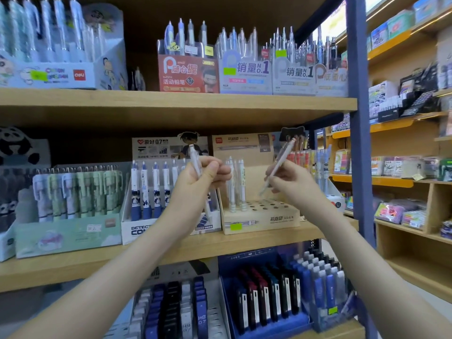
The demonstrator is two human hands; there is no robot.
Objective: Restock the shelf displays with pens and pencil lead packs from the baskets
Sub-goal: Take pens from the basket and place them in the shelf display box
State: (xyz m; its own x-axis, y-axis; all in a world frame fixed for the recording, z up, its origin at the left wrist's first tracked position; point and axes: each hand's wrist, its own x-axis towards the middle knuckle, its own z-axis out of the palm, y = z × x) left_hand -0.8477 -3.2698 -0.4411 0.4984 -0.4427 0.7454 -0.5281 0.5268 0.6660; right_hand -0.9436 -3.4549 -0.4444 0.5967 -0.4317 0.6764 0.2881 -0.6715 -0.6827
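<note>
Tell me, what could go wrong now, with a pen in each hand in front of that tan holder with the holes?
The right hand holds its pen tilted, so it may miss the tan holder's small holes. Reaching in, it might knock the white pens standing there. The other pen, in the left hand, could slip from its grip.

Bright even shop light, dark shadow under the upper shelf (pixel 171 102), edges bowed (wide lens), corners blurred
</note>
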